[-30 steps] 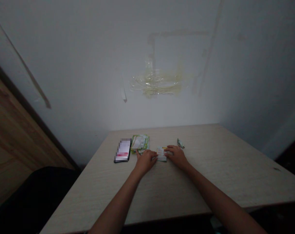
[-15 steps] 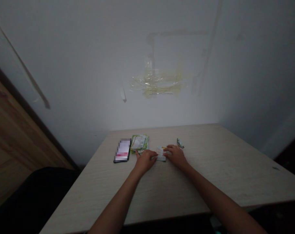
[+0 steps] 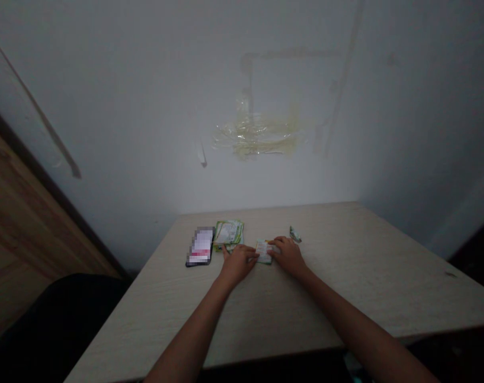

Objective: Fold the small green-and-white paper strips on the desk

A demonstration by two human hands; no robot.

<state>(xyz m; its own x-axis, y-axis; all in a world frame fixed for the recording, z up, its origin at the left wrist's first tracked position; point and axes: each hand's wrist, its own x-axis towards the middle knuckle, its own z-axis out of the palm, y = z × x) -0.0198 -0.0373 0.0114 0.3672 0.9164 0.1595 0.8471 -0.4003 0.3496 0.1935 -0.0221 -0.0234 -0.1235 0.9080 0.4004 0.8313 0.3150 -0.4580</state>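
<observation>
A small flat packet point(image 3: 262, 252), whitish with green and yellow edges and printed text, lies on the table between my hands. From the left, the bent fingers of my left hand point(image 3: 239, 261) press on its edge. My right hand point(image 3: 289, 255) has its fingertips on the packet's right side, covering part of it. Behind my left hand lies a loose stack of green and white packets point(image 3: 229, 232), its near end partly hidden by that hand. A small crumpled green and white wrapper point(image 3: 295, 234) is just beyond my right hand.
A phone point(image 3: 201, 247) with a lit, blurred screen lies left of the stack. The pale wooden table point(image 3: 305, 319) meets a wall point(image 3: 146, 133) bearing strips of clear tape point(image 3: 261, 139). A dark rounded shape point(image 3: 62, 319) stands at the table's left, near a wooden panel point(image 3: 18, 229).
</observation>
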